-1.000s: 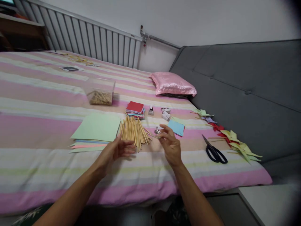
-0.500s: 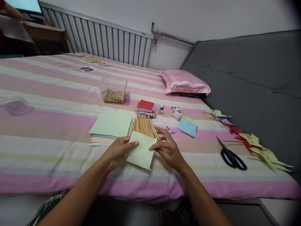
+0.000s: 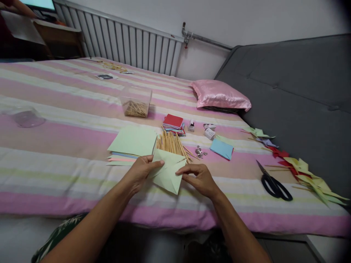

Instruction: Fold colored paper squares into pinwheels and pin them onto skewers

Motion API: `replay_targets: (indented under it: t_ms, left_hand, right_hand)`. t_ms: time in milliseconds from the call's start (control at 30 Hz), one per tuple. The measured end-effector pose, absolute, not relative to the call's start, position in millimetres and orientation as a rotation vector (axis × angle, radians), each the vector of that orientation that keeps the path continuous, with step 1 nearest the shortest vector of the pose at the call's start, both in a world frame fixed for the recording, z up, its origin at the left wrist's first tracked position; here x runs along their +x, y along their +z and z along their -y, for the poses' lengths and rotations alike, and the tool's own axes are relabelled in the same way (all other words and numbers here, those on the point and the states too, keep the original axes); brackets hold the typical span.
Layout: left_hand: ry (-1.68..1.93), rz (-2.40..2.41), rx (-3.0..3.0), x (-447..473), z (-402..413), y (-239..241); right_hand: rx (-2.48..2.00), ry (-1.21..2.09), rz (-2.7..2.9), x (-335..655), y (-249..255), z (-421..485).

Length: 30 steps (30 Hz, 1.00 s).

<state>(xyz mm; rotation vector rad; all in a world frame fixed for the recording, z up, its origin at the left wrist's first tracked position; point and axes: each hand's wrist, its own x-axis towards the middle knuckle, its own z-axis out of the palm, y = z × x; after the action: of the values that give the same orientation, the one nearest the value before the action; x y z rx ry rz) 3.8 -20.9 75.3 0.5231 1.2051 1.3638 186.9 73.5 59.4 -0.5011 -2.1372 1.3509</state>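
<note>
Head-camera view across the bed.
The camera looked forward and down from above the near side; the left hand and right hand lay close, at lower centre, the barred radiator farther off, and the grey headboard along the right.

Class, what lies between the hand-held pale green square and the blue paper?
In the head view, ends of wooden sticks and small silvery pieces lie between the pale green square and the blue paper.

On the bed, wooden sticks lie behind the held paper square, right of a paper stack; scissors lie farther right, beside paper pinwheels.
</note>
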Motion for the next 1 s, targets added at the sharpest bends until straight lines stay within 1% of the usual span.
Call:
replay_targets:
  t_ms: [267, 467, 667, 1000]
  left_hand:
    - [1.41, -1.193, 0.525, 9, 18, 62]
    - [1.387, -1.204, 0.532, 10, 17, 64]
    - [1.375, -1.197, 0.541, 11, 18, 66]
    - [1.352, -1.196, 0.607, 12, 19, 64]
  right_hand:
    - [-0.545, 1.391, 2.199, 189, 57, -77]
    - [-0.526, 1.415, 2.268, 190, 57, -80]
    - [-0.539, 1.496, 2.233, 188, 61, -78]
    - [-0.599, 1.514, 2.118, 181, 57, -76]
